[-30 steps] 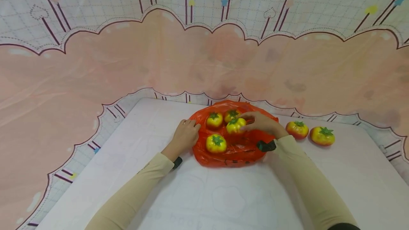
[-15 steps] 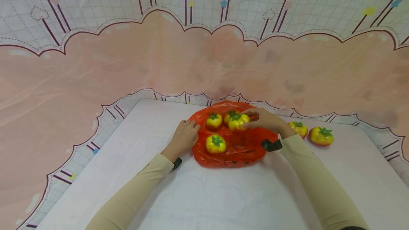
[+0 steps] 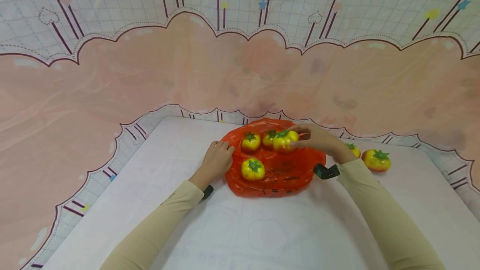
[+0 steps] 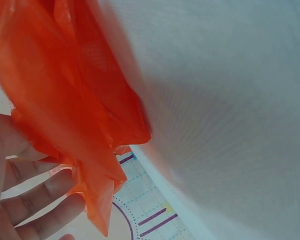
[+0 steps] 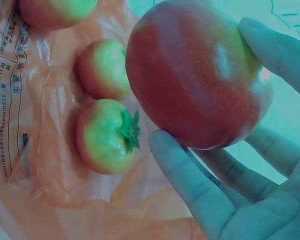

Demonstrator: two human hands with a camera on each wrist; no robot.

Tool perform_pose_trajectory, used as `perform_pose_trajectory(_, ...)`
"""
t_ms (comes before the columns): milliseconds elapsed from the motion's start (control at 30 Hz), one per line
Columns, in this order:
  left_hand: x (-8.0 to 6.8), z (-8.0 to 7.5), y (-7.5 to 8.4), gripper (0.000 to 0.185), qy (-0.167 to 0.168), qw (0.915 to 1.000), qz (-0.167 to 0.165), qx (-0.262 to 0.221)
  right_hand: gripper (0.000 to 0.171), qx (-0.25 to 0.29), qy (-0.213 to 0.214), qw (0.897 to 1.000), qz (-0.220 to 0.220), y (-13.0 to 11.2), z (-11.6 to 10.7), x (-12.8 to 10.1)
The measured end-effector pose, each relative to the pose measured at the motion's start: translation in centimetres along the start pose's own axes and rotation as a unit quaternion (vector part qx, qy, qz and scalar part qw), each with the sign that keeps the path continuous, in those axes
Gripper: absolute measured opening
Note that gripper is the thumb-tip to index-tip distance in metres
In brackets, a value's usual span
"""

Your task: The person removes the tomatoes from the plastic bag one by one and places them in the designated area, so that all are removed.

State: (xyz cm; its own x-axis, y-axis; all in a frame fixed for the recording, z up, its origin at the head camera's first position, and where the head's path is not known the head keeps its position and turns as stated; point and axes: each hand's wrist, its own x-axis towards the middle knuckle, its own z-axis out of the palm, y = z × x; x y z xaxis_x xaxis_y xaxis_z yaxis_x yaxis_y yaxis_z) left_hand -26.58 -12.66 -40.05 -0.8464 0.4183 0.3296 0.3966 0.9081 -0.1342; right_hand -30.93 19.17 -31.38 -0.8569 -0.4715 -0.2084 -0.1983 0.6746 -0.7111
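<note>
A red plastic bag (image 3: 285, 174) lies spread on the table, with several red-and-yellow tomatoes with green leafy tops on it. My left hand (image 3: 217, 159) pinches the bag's left edge; in the left wrist view the crumpled film (image 4: 65, 100) hangs between thumb and fingers. My right hand (image 3: 318, 140) holds one tomato (image 3: 286, 141) by its side, above the bag's far right part. The right wrist view shows this tomato (image 5: 195, 75) between thumb and fingertips, its red underside facing the camera. On the bag rest a front tomato (image 3: 253, 169), a back-left tomato (image 3: 250, 142) and a partly covered tomato (image 3: 268, 139).
Right of the bag, two more tomatoes sit on the white table (image 3: 262, 228): one tomato (image 3: 376, 160) in full sight, another tomato (image 3: 353, 150) partly behind the right wrist. A patterned cloth (image 3: 240, 74) hangs behind the table's far edge.
My right hand has carried its tomato to the right and slightly away from me, and its forearm now covers part of a tomato beside the bag. My left hand stays at the bag's edge.
</note>
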Motion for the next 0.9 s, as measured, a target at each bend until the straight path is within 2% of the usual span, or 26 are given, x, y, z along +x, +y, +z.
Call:
perform_pose_trajectory(100,0.0,-0.1,0.0,0.017,0.012,0.9999,0.001,-0.001,0.068,0.015,0.009,1.000,0.013,-0.1,-0.1,-0.6)
perform_pose_trajectory(233,-0.1,-0.1,0.1,0.018,0.023,0.9997,0.001,-0.001,0.067,0.033,0.026,0.999,0.004,-0.3,-0.4,-1.3)
perform_pose_trajectory(467,-0.2,-0.3,0.1,0.019,0.047,0.9989,0.000,-0.001,0.068,0.010,0.050,0.999,-0.019,-0.4,-1.2,-2.8)
perform_pose_trajectory(900,-0.2,-0.2,-0.1,0.024,0.078,0.9969,0.001,-0.002,0.066,0.023,0.112,0.993,-0.026,0.2,-3.2,-5.3)
